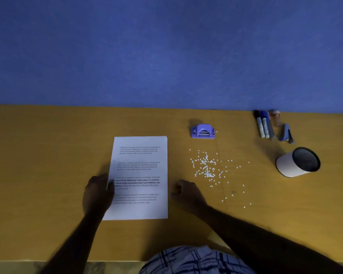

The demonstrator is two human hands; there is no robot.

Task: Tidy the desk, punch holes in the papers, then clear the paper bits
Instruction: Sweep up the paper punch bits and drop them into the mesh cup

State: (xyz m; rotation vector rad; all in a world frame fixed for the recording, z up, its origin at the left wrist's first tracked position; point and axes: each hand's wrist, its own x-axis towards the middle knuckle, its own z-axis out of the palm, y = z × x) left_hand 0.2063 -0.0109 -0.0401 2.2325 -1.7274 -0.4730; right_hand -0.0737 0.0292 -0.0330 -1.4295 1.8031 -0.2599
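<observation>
Head view: the left hand (98,191) lies flat on the near left edge of the papers (141,175), fingers fairly straight and pressing the stack onto the desk (48,155), with the thumb side lapping over the printed sheet. The right hand (186,191) rests on the desk just beside the stack's right edge, apart from it, with its fingers curled under; nothing shows in its grasp. The papers sit squared up between the two hands, reaching away from them toward the wall (166,46). Beyond and to the right of the right hand, near it, the paper bits (206,169) are scattered loosely over the desk, a few trailing back toward the forearm. Farther ahead of that hand stands the hole punch (202,131), apart from the papers. Well off to the right a white cup (297,162) lies tipped on its side, and past it, against the wall, markers (262,125) and a stapler (286,133) lie loose. Judging by the scatter, punching looks done or largely done, though any holes in the sheets are too small to make out. The clearing of the bits has not begun, and the tipped cup and loose markers suggest some tidying is left as well.
</observation>
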